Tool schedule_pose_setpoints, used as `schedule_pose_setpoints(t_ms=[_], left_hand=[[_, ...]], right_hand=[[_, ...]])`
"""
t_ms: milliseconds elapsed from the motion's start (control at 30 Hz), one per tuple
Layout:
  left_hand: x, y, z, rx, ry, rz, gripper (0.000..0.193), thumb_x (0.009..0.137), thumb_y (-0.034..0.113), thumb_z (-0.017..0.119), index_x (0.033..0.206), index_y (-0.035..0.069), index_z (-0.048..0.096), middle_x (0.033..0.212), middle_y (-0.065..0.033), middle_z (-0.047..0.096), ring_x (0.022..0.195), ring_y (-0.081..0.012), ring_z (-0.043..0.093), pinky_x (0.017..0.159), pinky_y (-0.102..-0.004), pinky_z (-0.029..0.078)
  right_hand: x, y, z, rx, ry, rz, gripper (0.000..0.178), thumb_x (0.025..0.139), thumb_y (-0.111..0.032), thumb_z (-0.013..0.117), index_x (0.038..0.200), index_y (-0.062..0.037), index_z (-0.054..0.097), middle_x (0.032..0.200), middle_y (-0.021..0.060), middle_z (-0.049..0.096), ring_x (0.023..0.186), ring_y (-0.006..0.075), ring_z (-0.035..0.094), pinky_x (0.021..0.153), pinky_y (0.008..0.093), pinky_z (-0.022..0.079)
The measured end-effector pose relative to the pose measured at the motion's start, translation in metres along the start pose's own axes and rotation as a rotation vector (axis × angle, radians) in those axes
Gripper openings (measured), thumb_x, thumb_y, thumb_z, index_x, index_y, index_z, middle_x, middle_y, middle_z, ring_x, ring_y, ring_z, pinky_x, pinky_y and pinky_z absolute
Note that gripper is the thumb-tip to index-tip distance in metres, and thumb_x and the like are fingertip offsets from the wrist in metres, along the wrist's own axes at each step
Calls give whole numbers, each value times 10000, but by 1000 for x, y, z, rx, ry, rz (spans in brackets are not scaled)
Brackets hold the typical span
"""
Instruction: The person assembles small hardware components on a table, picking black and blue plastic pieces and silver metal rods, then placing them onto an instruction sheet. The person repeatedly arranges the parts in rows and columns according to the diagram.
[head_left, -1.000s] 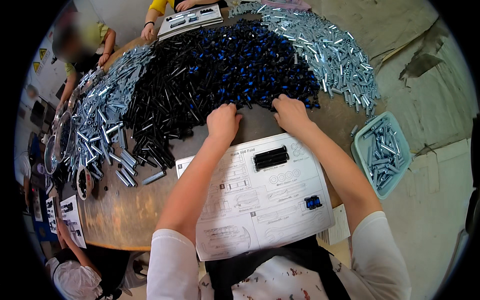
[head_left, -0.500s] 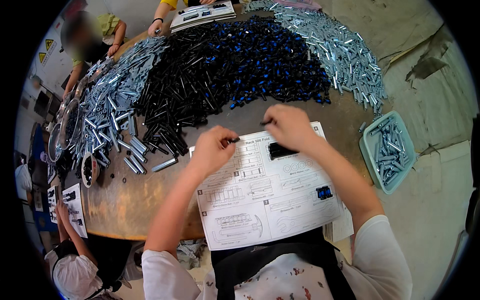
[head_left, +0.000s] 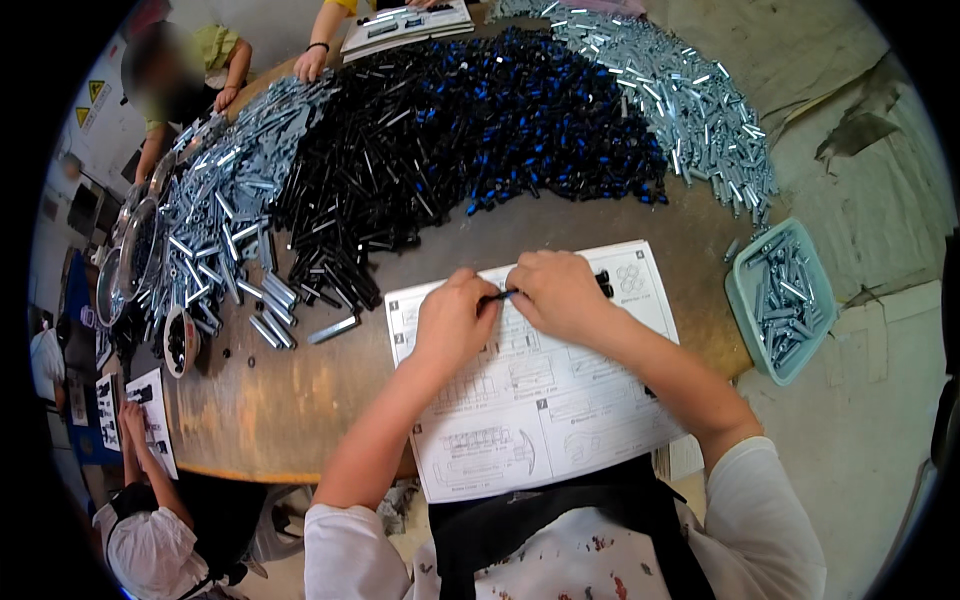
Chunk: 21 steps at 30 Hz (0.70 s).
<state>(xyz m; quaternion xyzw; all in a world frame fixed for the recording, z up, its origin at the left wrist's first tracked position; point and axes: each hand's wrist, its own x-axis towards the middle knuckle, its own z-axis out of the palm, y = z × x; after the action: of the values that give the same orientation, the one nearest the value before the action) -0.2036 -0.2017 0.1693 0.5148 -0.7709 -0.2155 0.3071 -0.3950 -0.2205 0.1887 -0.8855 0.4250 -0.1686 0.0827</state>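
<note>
Small black part [head_left: 504, 294] pinched by fingertips of both hands, left hand [head_left: 458, 315] and right hand [head_left: 553, 290], above printed sheet [head_left: 490, 472]. Beyond hands: black-and-blue heap [head_left: 560, 125] on tabletop [head_left: 285, 420]. Rightward: pale green tub [head_left: 745, 308].

Small dark rod-shaped part [head_left: 503, 295]: ends covered by bare left hand [head_left: 457, 318] and bare right hand [head_left: 560, 296]. Black cylindrical parts [head_left: 604, 284]: largely hidden by right hand. Yellow sleeve [head_left: 345, 6]: cut off by upper edge.
</note>
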Motion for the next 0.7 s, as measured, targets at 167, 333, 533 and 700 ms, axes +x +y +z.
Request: schedule_pose_setpoints(t_ms=[167,333,533,700], left_hand=[[-2,1,1,-15,-2,-27,105,784,57,709,878,10,713,847,-122,635,689,-281,650,642,-367,518],[2,1,1,-29,-37,-34,119,784,75,717,883,9,708,848,-119,632,695,-275,650,642,-360,521],[57,-21,-32,-102,-12,3,255,829,145,709,1051,21,694,936,-157,663,757,-253,663,669,-347,528],[191,-48,-35,303,306,281,391,861,145,660,1237,58,599,1204,-146,623,1130,-334,599,947,-414,498]], right_hand=[[1,4,3,33,13,-21,124,789,-188,700,852,-81,689,858,69,632,875,264,635,766,405,494],[0,3,-1,5,-20,-11,165,778,-190,706,885,-75,658,853,87,629,863,290,632,743,433,488],[53,47,-45,131,170,210,345,836,-228,665,1147,-79,645,948,85,685,854,268,672,778,404,522],[143,120,-42,-45,217,190,468,853,-294,666,1274,-109,581,1225,164,613,1115,342,608,903,465,503]])
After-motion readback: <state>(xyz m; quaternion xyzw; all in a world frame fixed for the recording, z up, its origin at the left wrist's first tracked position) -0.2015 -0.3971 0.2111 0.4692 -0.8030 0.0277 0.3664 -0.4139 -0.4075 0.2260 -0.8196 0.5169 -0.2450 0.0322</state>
